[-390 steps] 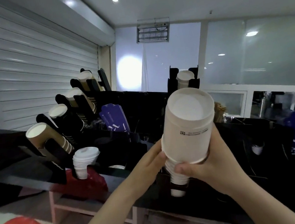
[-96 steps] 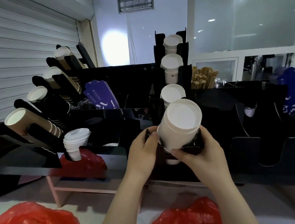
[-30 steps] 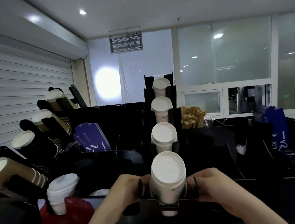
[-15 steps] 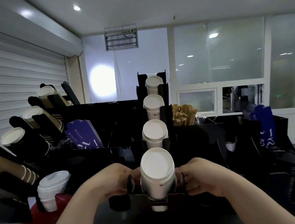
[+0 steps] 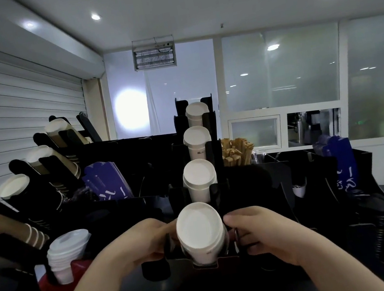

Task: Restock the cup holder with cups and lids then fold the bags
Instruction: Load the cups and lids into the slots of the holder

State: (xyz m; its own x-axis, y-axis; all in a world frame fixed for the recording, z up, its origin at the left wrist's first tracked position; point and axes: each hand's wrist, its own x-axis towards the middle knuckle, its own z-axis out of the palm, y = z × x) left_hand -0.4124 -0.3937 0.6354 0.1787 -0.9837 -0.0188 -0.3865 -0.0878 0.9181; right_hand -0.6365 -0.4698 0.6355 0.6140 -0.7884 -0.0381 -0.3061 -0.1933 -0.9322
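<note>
At the cup holder front edge, the left hand and right hand are curling fingers around its side arms, ideally squeezing evenly beside the cup stack.

Both bare forearms reach forward and converge toward the middle. The left hand and the right hand face each other at the same height, backs turned outward and up. Their fingers curl inward, each gripping one side of the cup holder.
</note>
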